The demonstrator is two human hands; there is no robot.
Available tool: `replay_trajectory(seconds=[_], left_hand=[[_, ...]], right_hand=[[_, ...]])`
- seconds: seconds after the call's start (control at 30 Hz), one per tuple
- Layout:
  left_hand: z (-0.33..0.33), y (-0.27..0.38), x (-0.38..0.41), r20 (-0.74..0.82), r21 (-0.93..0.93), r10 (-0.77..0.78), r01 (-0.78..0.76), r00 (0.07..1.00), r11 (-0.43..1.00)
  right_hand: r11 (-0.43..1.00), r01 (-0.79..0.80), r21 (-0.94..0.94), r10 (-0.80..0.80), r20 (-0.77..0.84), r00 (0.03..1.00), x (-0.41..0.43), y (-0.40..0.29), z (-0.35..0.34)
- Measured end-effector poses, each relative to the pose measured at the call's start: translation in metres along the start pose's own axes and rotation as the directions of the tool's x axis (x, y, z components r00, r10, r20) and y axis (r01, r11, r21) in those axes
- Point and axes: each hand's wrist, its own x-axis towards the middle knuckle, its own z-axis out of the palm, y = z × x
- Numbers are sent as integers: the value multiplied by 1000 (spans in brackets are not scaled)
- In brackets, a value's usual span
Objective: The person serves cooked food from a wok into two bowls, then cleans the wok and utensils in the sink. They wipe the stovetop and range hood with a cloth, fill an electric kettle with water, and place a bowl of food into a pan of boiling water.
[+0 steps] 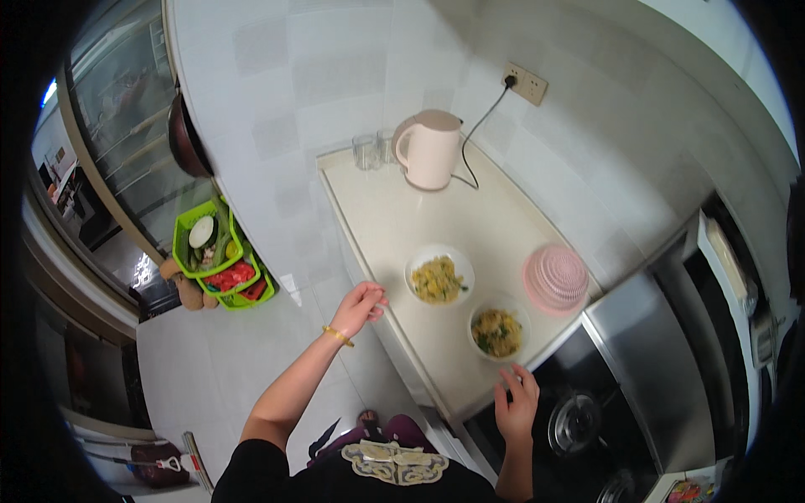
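Observation:
Two white bowls of cooked food stand on the pale countertop (390, 220). The farther bowl (466, 264) holds a yellowish dish with green bits; the nearer bowl (525, 324) has a browner mix with greens. My left hand (360, 308), a yellow bangle on its wrist, hovers off the counter's left edge with fingers loosely curled and nothing in them. My right hand (517, 399) is just below the nearer bowl, beside the stove, fingers apart and empty. Whether its fingertips touch the bowl's rim I cannot tell.
A pink ribbed colander (556, 280), upside down, sits right of the bowls. Behind are a pink electric kettle (434, 151), its cord in a wall socket (524, 83), and drinking glasses (366, 153). A black gas stove (575, 422) adjoins the counter. Green vegetable baskets (204, 242) stand at left.

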Motion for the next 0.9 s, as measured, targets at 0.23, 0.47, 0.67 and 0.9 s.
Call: replay_trajectory(seconds=[0.23,0.47,0.67,0.9], left_hand=[[-42,44,216,-144,48,53,-47,988,998],[-85,64,363,-253,153,168,-132,953,979],[-101,74,483,-97,308,503,-455,859,836],[-99,50,553,266,-134,143,-110,953,985]], right_hand=[[994,-21,104,33,-115,993,94,8,49],[980,99,172,-90,-61,994,221,-30,106],[998,-61,15,63,-186,981,249,-67,138],[908,-385,-167,325,-302,896,228,-145,185]])
